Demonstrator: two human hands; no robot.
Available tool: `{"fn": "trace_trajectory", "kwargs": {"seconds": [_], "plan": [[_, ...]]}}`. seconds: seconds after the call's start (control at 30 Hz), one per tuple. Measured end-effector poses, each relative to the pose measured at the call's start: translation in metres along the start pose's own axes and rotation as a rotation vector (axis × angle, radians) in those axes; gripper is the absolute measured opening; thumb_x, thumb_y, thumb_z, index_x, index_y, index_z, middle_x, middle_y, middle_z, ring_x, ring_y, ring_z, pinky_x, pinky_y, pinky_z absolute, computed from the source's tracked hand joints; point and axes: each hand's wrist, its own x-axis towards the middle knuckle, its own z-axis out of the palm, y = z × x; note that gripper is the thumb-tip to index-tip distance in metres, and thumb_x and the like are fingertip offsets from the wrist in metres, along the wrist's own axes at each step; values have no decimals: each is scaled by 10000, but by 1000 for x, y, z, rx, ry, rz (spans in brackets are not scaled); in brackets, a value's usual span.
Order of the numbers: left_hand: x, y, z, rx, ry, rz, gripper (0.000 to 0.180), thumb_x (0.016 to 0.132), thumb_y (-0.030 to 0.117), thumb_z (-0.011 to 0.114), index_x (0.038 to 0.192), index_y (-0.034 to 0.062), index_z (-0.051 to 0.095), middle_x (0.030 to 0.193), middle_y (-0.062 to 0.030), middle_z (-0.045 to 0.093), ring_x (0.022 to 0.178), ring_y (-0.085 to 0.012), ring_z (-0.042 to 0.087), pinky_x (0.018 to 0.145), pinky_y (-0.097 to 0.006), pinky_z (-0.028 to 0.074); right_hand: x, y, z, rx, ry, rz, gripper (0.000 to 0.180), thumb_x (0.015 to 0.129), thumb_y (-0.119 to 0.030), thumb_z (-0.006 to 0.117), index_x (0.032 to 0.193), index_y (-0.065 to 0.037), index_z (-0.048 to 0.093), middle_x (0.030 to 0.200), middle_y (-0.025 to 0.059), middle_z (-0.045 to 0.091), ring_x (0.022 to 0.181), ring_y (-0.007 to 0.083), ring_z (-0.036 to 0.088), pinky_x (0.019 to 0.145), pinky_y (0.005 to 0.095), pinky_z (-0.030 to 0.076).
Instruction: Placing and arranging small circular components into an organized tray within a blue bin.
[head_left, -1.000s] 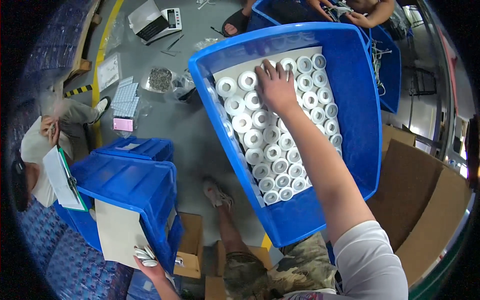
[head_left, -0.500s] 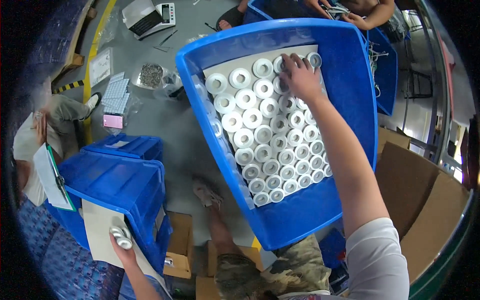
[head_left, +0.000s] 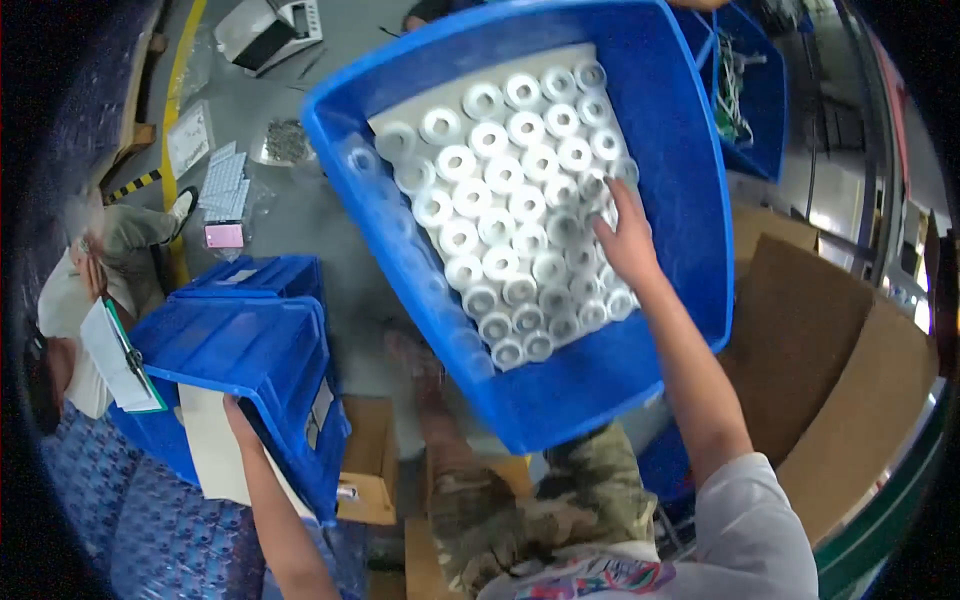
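A large blue plastic bin (head_left: 690, 210) lies tilted in front of me. Rows of thick whitish metal rings (head_left: 490, 174) with round central holes fill a pale cardboard sheet (head_left: 425, 106) in it. Over the rings at the right side of the rows is my right hand (head_left: 630, 242), its fingers spread and nothing seen in its grip. My left hand (head_left: 241, 420) reaches to the opening of another blue bin (head_left: 245, 340) at the left, beside a beige cardboard sheet (head_left: 215, 450). Its fingers are hidden behind the bin's edge.
A seated person at the far left has a clipboard (head_left: 118, 360). A scale (head_left: 300, 22), a bag of small parts (head_left: 287, 142) and a pink card (head_left: 224, 235) lie on the floor. Cardboard boxes (head_left: 368, 450) stand below; larger cardboard (head_left: 800, 320) is at the right.
My left hand, which held several metal rings, has moved up into the left bin's opening and the rings are out of sight. My right hand has come down along the rows toward me.
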Motion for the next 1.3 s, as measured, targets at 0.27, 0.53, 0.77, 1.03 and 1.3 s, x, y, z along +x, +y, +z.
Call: {"fn": "trace_trajectory", "kwargs": {"seconds": [0.27,0.53,0.77,1.03,1.3], "plan": [[-88,71,82,804,316,581,364,857,73,518,1198,-46,472,1202,-162,513,1083,-247,499,955,-333,370,-168,6,-43,294,-132,379,362,780,-73,555,1136,-9,540,1189,173,536,1144,312,480,981,370,355],[-202,28,300,710,146,677,298,809,8,531,1107,-5,539,1085,-94,548,1029,-197,511,915,-306,393,-133,18,-116,64,551,171,325,770,-30,555,1095,-38,552,1132,132,553,1128,303,458,1000,387,308],[-200,-6,420,1228,-638,1055,283,762,5,534,1038,42,585,1057,-143,574,994,-308,535,859,-377,441,-91,61,-114,-57,290,517,384,839,-272,577,1160,-72,507,1073,156,582,991,321,557,845,375,426],[-128,-36,467,2034,-676,755,294,778,147,540,1061,88,593,1075,-162,569,992,-329,545,849,-409,452,-88,66,-118,-75,359,575,268,846,-349,558,960,-108,587,838,152,621,781,353,587,666,414,448],[-97,-92,454,1549,-591,566,364,736,136,583,1089,47,591,1038,-220,580,964,-339,554,810,-388,465,-72,77,-134,27,123,567,326,806,-402,595,897,-90,574,747,157,623,738,346,598,639,427,454]]}}
